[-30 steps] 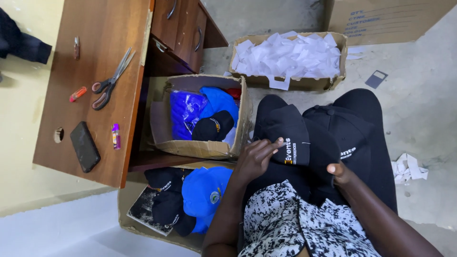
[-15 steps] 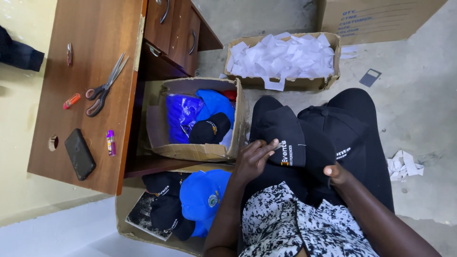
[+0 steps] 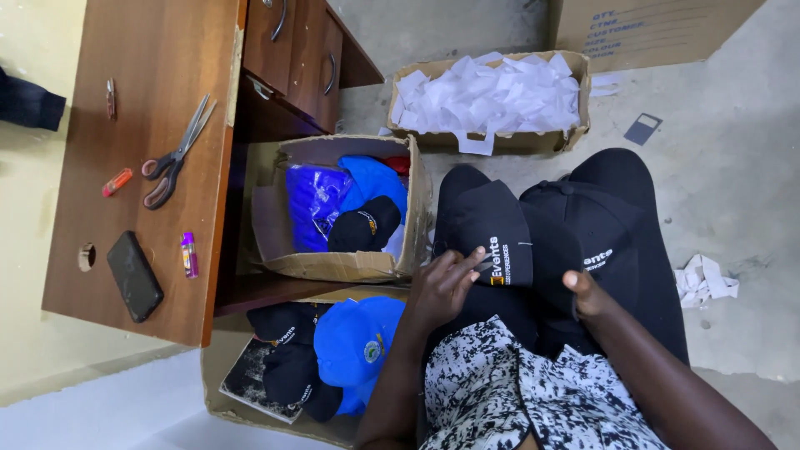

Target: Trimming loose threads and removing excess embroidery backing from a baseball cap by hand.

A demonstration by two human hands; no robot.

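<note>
Soft, even light fills the scene, bright but without harsh glare; its source is out of sight, perhaps overhead. The white paper scraps (image 3: pixel 492 96) at 12 o'clock come close to washing out, and the pale wall at 9 o'clock looks flat. The black caps (image 3: pixel 533 237) at centre swallow detail. Deep shadow sits under the desk (image 3: pixel 158 75) edge. Focus is fairly sharp throughout, and lines bend slightly toward the corners.

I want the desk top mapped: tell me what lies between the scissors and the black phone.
In the head view, only bare brown desk top lies between the scissors and the black phone; the orange marker sits off to one side.
</note>
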